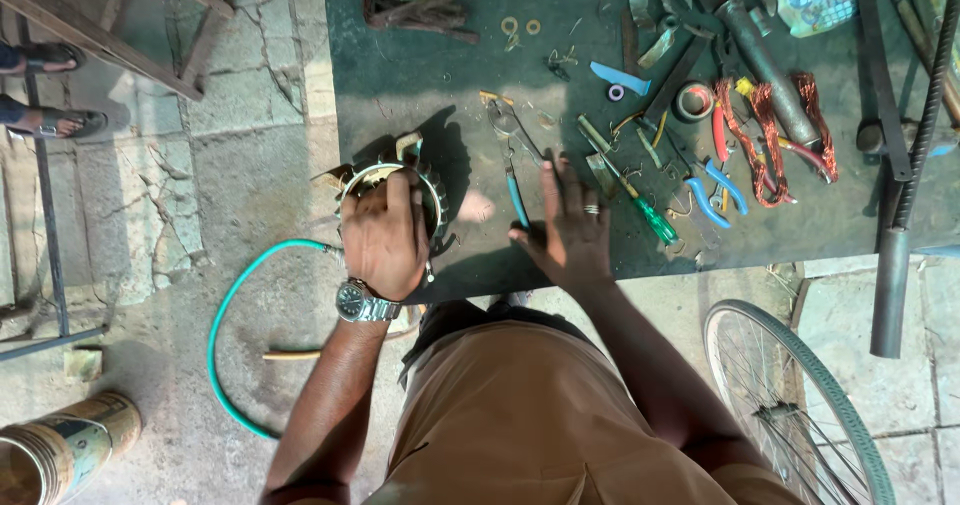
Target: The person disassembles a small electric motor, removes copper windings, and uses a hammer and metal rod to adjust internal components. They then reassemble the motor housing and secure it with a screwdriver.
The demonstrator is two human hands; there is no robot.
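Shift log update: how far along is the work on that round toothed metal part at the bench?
Done: tools are laid out on the green bench top, with copper wire coils beside them. In hand: the left hand presses on the round toothed part at the bench edge; the right hand lies flat beside blue-handled pliers. Left: no wire shows on the part.
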